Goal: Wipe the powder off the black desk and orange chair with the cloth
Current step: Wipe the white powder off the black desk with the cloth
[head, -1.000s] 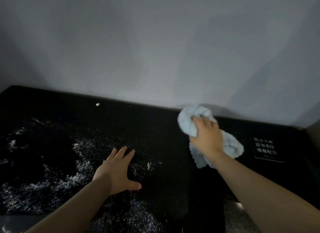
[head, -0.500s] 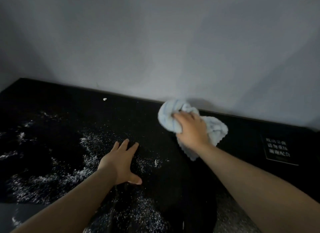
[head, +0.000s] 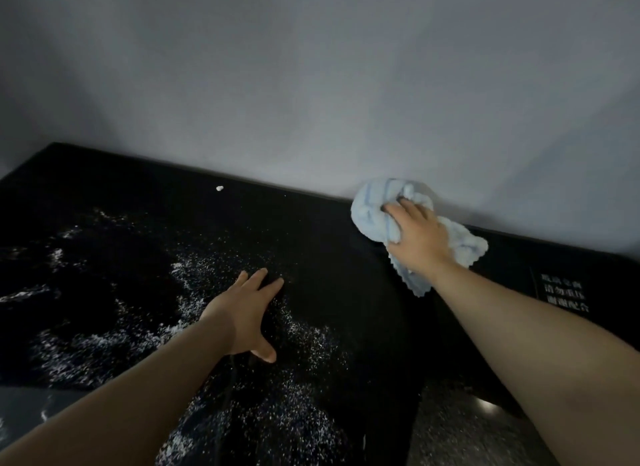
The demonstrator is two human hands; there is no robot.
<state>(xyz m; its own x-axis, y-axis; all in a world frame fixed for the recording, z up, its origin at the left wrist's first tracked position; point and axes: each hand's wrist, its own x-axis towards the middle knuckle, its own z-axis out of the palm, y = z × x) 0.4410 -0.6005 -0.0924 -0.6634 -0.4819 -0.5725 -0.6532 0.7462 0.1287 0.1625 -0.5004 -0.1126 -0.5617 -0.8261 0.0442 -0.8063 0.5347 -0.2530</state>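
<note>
The black desk stretches across the view, dusted with white powder over its left and middle. My right hand grips a bunched light blue cloth and presses it on the desk near the back edge, close to the wall. My left hand lies flat on the desk in the middle, fingers spread, touching the powder. A single white crumb sits near the back edge. No orange chair is in view.
A grey wall rises right behind the desk. A white printed label is on the desk at the far right. The desk's front edge and grey floor show at the lower left.
My right hand with the cloth slid left along the back edge, then back to the right. My left hand stays flat in the same spot.
</note>
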